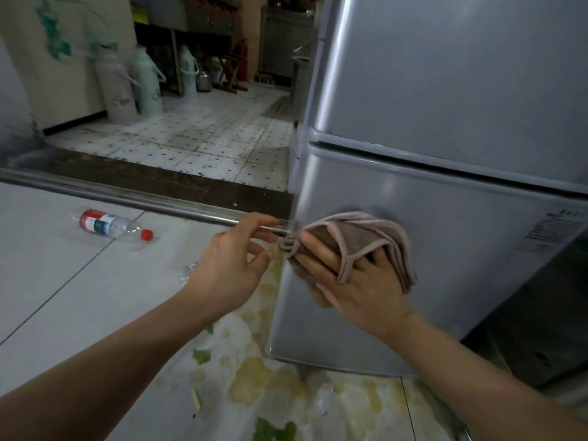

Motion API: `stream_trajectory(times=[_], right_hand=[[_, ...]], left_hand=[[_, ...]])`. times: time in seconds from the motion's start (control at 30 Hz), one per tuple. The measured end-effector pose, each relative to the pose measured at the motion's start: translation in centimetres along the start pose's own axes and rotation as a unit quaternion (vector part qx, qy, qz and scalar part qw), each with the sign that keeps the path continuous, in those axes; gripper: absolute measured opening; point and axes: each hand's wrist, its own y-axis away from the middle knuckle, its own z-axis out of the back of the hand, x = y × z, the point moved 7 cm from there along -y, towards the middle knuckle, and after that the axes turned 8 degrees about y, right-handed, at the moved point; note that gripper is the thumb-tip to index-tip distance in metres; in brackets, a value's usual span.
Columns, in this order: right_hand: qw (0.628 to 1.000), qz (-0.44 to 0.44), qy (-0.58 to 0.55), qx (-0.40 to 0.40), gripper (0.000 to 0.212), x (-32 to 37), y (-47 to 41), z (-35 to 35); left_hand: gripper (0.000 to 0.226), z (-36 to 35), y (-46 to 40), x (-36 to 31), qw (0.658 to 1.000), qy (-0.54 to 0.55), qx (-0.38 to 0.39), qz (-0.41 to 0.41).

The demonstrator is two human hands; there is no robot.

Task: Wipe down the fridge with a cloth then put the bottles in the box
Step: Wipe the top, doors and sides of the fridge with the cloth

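Right hand [359,281] flat, pressing cloth [375,237] on fridge [445,106]; left hand [229,265] loose, empty; bottle [114,225] on floor nearby.

Under my right hand [359,281], pinkish-brown cloth [375,237], paler pink edging, on plain silver-grey fridge [445,106]. Left of my left hand [229,259], clear bottle [114,225], red cap, red-green-white label. Beyond, white floor tiles [197,138], blue dots.
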Motion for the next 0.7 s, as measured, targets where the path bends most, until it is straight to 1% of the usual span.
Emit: stream_trajectory(times=[0.03, 0.1, 0.17, 0.27, 0.4, 0.47, 0.53, 0.6, 0.63, 0.7], right_hand=[[1.000, 0.022, 0.017, 0.011, 0.050, 0.2, 0.2, 0.0], [0.999, 0.035, 0.033, 0.011, 0.057, -0.6, -0.5, 0.6], [0.998, 0.021, 0.061, 0.002, 0.062, -2.8, -3.0, 1.9], [0.997, -0.048, 0.063, -0.004, 0.056, -5.9, -7.0, 3.3], [0.999, -0.038, 0.032, -0.004, 0.049, -4.0, -7.2, 2.4], [0.999, -0.003, 0.035, 0.037, 0.048, -1.5, -6.1, 0.6], [0.997, 0.020, 0.051, 0.046, 0.044, 0.8, -4.8, -0.7], [0.997, 0.033, 0.035, 0.060, 0.042, 2.9, -3.2, -1.9], [0.995, 0.048, 0.029, 0.082, 0.043, 4.1, -2.1, -2.8], [0.980, 0.090, 0.011, 0.176, 0.049, 6.6, 0.4, -4.5]], left_hand=[[0.041, 0.3, 0.3, 0.2, 1.000, -0.010, -0.005, 0.004], [0.041, 0.9, 0.7, 0.5, 1.000, -0.023, -0.013, 0.010], [0.041, 1.4, 0.9, 0.9, 0.999, -0.031, -0.020, 0.017], [0.041, 1.9, 0.9, 1.7, 0.998, -0.033, -0.032, 0.031], [0.042, 2.2, 1.2, 3.1, 0.997, -0.042, -0.037, 0.047], [0.042, 2.1, 1.4, 4.0, 0.997, -0.042, -0.039, 0.056], [0.041, 2.0, 1.8, 5.0, 0.996, -0.041, -0.039, 0.066], [0.040, 1.8, 2.2, 5.7, 0.996, -0.050, -0.032, 0.067], [0.040, 1.8, 2.4, 5.9, 0.996, -0.056, -0.027, 0.066], [0.040, 1.6, 2.9, 6.2, 0.996, -0.065, -0.017, 0.064]])
